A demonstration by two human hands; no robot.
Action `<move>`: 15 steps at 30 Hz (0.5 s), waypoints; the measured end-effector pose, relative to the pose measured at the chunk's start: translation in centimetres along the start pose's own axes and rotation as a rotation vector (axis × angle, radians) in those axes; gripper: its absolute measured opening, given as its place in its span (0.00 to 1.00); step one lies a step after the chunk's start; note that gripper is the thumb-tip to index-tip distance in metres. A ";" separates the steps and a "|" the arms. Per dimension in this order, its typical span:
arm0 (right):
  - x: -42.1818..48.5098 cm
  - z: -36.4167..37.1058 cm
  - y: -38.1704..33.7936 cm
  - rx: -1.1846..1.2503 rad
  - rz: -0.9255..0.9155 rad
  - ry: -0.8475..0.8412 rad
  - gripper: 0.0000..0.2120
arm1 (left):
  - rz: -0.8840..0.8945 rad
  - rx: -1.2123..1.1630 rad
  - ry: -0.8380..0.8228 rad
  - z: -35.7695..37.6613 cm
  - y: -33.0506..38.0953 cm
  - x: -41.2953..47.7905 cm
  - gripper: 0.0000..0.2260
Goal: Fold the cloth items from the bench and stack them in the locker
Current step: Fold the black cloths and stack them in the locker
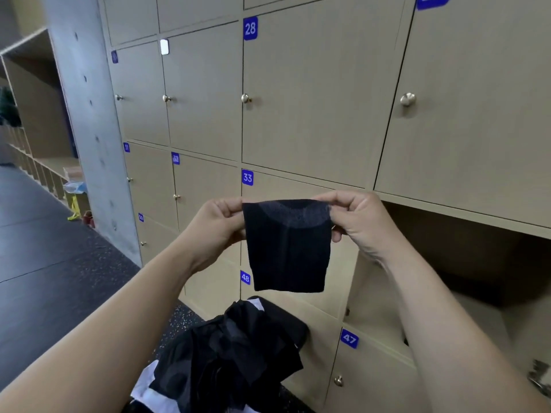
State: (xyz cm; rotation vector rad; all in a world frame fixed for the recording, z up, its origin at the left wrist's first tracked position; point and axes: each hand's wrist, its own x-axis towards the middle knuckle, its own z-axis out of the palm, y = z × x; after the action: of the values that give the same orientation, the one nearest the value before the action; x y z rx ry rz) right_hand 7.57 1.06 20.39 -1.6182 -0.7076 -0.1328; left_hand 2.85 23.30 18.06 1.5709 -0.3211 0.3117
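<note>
Folded black cloth, hanging upright

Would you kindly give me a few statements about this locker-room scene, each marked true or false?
1. The left hand and right hand pinch the dark cloth by its top corners. True.
2. The dark cloth lies on a shelf. False: it hangs in the air before door 33, left of the open locker.
3. A pile of dark and white cloth lies below the held cloth. True.
4. Door 28 stands open. False: it is shut.
</note>
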 end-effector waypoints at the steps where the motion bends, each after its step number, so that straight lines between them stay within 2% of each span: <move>1: -0.1 0.0 0.4 0.001 0.014 0.000 0.11 | -0.017 -0.002 -0.002 0.1 -0.3 -0.1 0.09; 8: -0.8 0.0 2.7 -0.007 0.095 0.011 0.12 | -0.184 -0.083 -0.070 0.5 -2.5 -0.3 0.09; 12: -1.3 0.1 4.2 -0.019 0.122 0.045 0.12 | -0.333 -0.308 -0.094 0.7 -4.1 -0.5 0.18; 15: -1.7 0.3 5.4 -0.023 0.139 0.043 0.11 | -0.326 -0.126 -0.038 1.5 -5.4 -0.6 0.15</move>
State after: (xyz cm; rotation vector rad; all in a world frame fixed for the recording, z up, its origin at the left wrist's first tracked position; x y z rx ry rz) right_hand 8.87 0.67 14.89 -1.6758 -0.5598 -0.0747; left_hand 4.35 21.95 12.84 1.4781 -0.1073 0.0081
